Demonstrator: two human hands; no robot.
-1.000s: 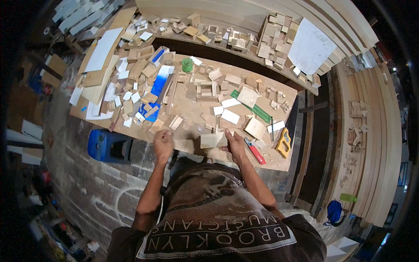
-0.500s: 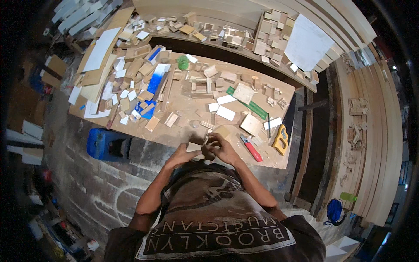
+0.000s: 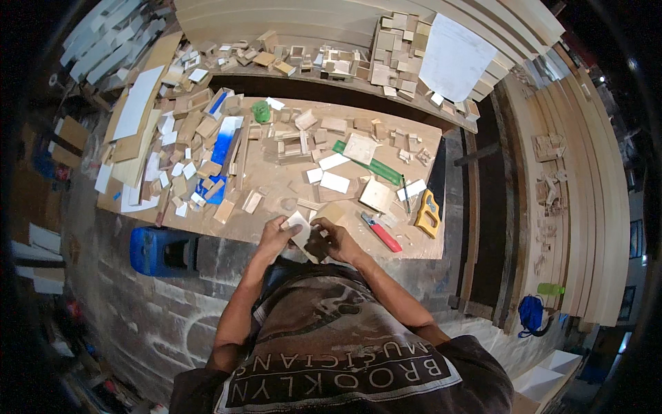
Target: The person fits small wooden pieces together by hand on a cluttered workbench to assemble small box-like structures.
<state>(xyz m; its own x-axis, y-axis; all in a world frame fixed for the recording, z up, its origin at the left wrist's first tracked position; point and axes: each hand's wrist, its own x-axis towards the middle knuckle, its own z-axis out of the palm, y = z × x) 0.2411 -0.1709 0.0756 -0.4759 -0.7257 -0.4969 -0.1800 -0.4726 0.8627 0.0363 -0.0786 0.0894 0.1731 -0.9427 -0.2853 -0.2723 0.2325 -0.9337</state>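
At the front edge of the workbench, my left hand [image 3: 276, 234] grips a small, pale flat wooden piece [image 3: 301, 226], thumb on its face. The piece is tilted, its lower end close to my shirt. Just right of it my right hand [image 3: 339, 243] has its fingers curled in toward the piece. What those fingers pinch, if anything, is lost in dark shadow. Beyond my hands lie a square light wood block [image 3: 377, 196] and white rectangular pieces [image 3: 335, 182]. A red-handled cutter [image 3: 381, 231] rests to the right of my right hand.
A yellow-handled saw [image 3: 428, 214] and a dark pen [image 3: 405, 194] lie at the bench's right. A green strip [image 3: 383, 172] and a small wooden frame [image 3: 295, 148] are farther back. Offcuts crowd the left around a blue-and-white strip [image 3: 223, 152]. A blue container [image 3: 162, 251] stands below the front edge.
The pale piece has been turned more upright in my left hand, whose fingers now wrap its upper left edge. My right hand stays close beside it. The whole view has shifted slightly.
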